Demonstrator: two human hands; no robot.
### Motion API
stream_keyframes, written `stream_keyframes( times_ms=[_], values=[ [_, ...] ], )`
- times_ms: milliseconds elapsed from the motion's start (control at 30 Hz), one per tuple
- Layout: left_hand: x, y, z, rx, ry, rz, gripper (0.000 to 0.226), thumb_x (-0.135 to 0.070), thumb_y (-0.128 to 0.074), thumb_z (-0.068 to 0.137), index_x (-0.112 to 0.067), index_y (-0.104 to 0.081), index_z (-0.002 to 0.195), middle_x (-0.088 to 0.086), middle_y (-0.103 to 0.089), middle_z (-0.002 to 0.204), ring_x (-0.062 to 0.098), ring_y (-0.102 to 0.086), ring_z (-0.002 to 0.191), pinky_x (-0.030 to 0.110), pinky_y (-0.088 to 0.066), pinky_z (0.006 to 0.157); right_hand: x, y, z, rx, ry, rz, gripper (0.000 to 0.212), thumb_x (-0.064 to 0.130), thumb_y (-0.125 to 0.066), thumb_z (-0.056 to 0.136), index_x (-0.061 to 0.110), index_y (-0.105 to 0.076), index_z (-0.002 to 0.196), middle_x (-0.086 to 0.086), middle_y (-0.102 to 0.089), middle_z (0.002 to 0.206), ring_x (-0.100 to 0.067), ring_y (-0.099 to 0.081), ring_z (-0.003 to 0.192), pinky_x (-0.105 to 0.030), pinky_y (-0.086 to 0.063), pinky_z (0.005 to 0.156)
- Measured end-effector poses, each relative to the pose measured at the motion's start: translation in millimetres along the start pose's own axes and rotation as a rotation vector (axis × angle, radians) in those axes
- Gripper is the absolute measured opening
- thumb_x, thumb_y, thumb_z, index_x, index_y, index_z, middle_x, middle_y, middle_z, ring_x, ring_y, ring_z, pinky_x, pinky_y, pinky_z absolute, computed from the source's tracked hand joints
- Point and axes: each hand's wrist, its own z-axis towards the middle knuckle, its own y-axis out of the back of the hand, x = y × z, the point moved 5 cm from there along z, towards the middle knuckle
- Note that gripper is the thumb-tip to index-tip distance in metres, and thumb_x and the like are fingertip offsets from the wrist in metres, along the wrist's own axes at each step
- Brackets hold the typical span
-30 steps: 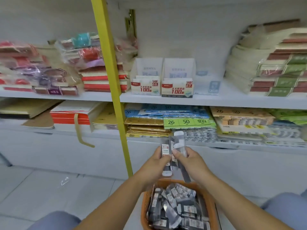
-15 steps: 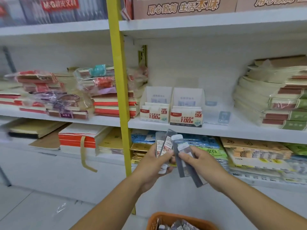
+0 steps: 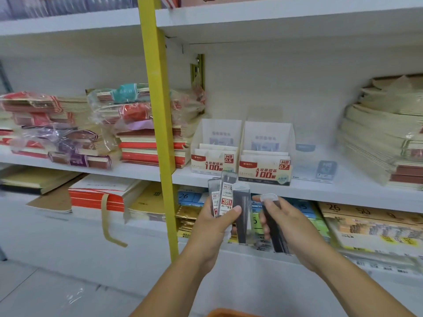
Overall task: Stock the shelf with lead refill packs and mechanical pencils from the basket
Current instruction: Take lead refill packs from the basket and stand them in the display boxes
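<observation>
Before the shelf [image 3: 320, 191], the left hand [image 3: 212, 229] clamps its fingers [image 3: 231, 212] on several lead refill packs [image 3: 226, 197]. Beside it, the right hand [image 3: 293, 225] pinches one dark pack [image 3: 274, 232].

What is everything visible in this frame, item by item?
fanned refill packs: at least three, dark, white labels, left hand.
single refill pack: one, dark, clear cap, right hand.
display boxes: two, white and red, middle shelf.
clear holder: one, transparent, right of the boxes.
basket: one, orange, bottom edge, rim only.
post: one, yellow, shelf front.
notebook stacks: several, red and beige, middle shelf.
left hand: one, grips the fanned packs.
right hand: one, holds the single pack.
</observation>
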Motion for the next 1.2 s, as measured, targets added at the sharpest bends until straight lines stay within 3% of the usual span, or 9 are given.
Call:
stream_keyframes(
  times_ms=[100,233,367,533,633,733,833,1033,1200],
  values=[
    [0.9,3.3,-2.2,-0.019,-0.002,0.027,0.036,-0.021,-0.073,0.091,-0.035,-0.061,0.121,-0.006,-0.074,0.105,0.013,-0.069,0.097,0.043,-0.056,0.093,-1.0,-6.2,2.2,0.086,-0.084,0.15,0.041,0.066,-0.058,0.078,0.033,-0.074,0.098,-0.001,-0.059,0.078,-0.015,-0.054,0.07,-0.034,-0.047,0.07],
    [0.5,4.3,-6.7,-0.018,-0.033,0.064,0.032,-0.02,-0.073,0.092,-0.035,-0.062,0.118,-0.008,-0.076,0.1,0.018,-0.07,0.101,0.043,-0.054,0.095,-1.9,-8.4,2.8,0.084,-0.016,0.073,0.028,0.029,-0.044,0.101,0.038,-0.067,0.114,0.006,-0.069,0.113,-0.018,-0.064,0.106,-0.044,-0.05,0.093],
    [1.0,5.0,-11.9,-0.002,-0.036,0.055,0.032,-0.02,-0.072,0.092,-0.038,-0.062,0.116,-0.009,-0.077,0.103,0.014,-0.073,0.099,0.037,-0.059,0.085,3.7,-1.6,2.1,-0.03,0.038,0.193,0.018,0.014,-0.059,0.094,0.023,-0.072,0.104,-0.009,-0.072,0.107,-0.024,-0.07,0.098,-0.041,-0.057,0.081],
    [-2.4,11.8,-14.1,-0.036,-0.004,0.025,0.032,-0.015,-0.07,0.092,-0.027,-0.06,0.12,-0.007,-0.071,0.087,0.018,-0.055,0.052,0.038,-0.05,0.053,8.0,8.1,3.2,-0.128,0.062,0.151,0.015,0.011,-0.066,0.089,0.015,-0.072,0.103,-0.006,-0.075,0.097,-0.022,-0.072,0.091,-0.038,-0.058,0.071],
    [-3.0,13.9,-15.1,-0.043,-0.007,0.027,0.033,-0.018,-0.071,0.092,-0.027,-0.06,0.121,-0.004,-0.074,0.095,0.005,-0.062,0.063,0.021,-0.052,0.057,10.0,4.3,0.3,-0.133,0.058,0.11,0.015,0.011,-0.066,0.089,0.016,-0.071,0.103,-0.004,-0.076,0.094,-0.02,-0.073,0.087,-0.028,-0.058,0.064],
    [-6.6,14.6,-15.9,-0.06,0.003,0.017,0.035,-0.018,-0.071,0.092,-0.025,-0.059,0.124,-0.002,-0.072,0.098,0.004,-0.061,0.061,0.029,-0.06,0.062,14.0,0.1,-2.3,-0.127,0.061,0.082,0.015,0.011,-0.066,0.089,0.015,-0.07,0.104,-0.002,-0.076,0.092,-0.018,-0.074,0.084,-0.024,-0.056,0.061],
    [-22.1,18.3,-12.5,-0.101,-0.053,-0.008,0.03,-0.016,-0.071,0.093,-0.029,-0.062,0.118,-0.006,-0.074,0.091,0.002,-0.064,0.058,0.018,-0.053,0.05,34.7,-2.9,0.2,-0.129,0.119,0.055,0.024,0.009,-0.067,0.089,0.019,-0.065,0.11,-0.003,-0.076,0.091,-0.019,-0.074,0.082,-0.026,-0.057,0.062],
    [-69.9,34.9,7.1,-0.226,-0.203,0.06,0.027,-0.02,-0.071,0.092,-0.038,-0.061,0.109,-0.022,-0.074,0.089,-0.004,-0.069,0.078,0.01,-0.05,0.056,137.3,-13.9,32.9,-0.172,0.402,-0.183,0.034,0.013,-0.07,0.087,0.041,-0.058,0.102,0.0,-0.074,0.081,-0.016,-0.072,0.076,-0.034,-0.06,0.066],
    [-88.9,56.1,24.7,-0.28,-0.283,0.053,0.033,-0.018,-0.071,0.092,-0.043,-0.06,0.11,-0.025,-0.073,0.092,-0.007,-0.069,0.082,0.009,-0.052,0.057,199.5,-39.6,99.4,-0.204,0.599,-0.437,0.034,0.016,-0.071,0.086,0.041,-0.049,0.091,0.004,-0.072,0.082,-0.011,-0.068,0.075,-0.037,-0.058,0.072]
  ],
)
